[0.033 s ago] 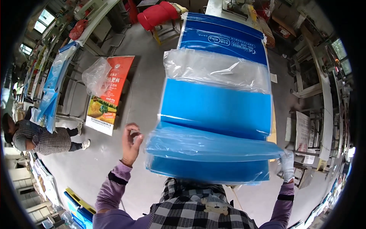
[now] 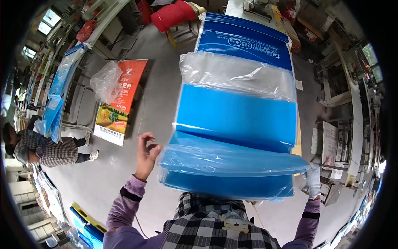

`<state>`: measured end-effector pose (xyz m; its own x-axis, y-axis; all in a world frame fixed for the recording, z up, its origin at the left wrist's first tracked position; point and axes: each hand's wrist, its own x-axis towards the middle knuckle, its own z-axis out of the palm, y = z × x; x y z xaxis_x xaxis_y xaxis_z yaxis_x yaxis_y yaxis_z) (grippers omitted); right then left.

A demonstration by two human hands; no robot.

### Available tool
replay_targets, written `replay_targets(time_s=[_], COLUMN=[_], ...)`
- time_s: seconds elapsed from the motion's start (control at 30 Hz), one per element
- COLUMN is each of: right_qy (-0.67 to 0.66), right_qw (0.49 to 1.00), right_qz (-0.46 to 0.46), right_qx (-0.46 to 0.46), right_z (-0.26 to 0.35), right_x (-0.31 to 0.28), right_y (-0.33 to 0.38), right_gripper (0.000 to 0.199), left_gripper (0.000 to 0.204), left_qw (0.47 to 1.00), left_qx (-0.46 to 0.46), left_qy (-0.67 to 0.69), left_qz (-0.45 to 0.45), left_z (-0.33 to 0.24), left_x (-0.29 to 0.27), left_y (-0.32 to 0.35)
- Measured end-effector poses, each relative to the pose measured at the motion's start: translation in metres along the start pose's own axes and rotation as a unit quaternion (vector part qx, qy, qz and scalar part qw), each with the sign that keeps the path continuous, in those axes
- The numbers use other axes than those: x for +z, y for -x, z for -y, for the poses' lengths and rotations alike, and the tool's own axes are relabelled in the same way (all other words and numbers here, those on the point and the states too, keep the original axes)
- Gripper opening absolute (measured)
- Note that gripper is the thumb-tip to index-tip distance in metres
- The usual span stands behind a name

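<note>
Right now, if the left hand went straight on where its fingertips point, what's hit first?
Likely the left end of the translucent blue plastic film, right of the left hand; depth is unclear.

Daylight through windows [image 2: 49,21] upper left; another window [image 2: 370,58] right. Smooth grey floor [image 2: 93,180]. Yellow-legged stool [image 2: 171,39] at back. Long pale table [image 2: 108,16] upper left.

Beyond and left of the left fingers [image 2: 144,137], crumpled clear plastic [image 2: 105,82] overlaps an orange sack [image 2: 132,83]. Farther left stands a co-worker [image 2: 54,149].
</note>
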<state>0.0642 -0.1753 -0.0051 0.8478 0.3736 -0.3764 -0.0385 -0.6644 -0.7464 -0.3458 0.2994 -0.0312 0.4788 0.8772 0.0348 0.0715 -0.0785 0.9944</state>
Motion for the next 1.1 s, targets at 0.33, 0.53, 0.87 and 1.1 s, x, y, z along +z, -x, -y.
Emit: replay_targets(time_s=[0.33,0.53,0.87,1.1], right_qy=[-0.026,-0.010,0.071,-0.095], right_qw=[0.998,0.997,0.992,0.989], right_qz=[0.033,0.052,-0.030,-0.024], right_qx=[-0.046,-0.062,-0.097,-0.107], right_z=[-0.016,-0.050,-0.036,-0.031], right_x=[-0.002,-0.005,0.019,0.027], right_y=[0.013,0.032,0.035,0.056], right_gripper=[0.028,0.022,0.026,0.030], left_gripper=[0.027,0.029,0.033,0.033], left_qw=[0.980,0.982,0.972,0.920], left_qx=[-0.077,-0.145,-0.166,-0.336], left_qy=[-0.037,0.074,0.164,0.196], left_qz=[0.182,0.092,0.005,0.056], left_z=[0.045,0.060,0.102,0.106], left_x=[-0.014,0.020,0.043,0.030], left_y=[0.006,-0.016,-0.050,-0.068])
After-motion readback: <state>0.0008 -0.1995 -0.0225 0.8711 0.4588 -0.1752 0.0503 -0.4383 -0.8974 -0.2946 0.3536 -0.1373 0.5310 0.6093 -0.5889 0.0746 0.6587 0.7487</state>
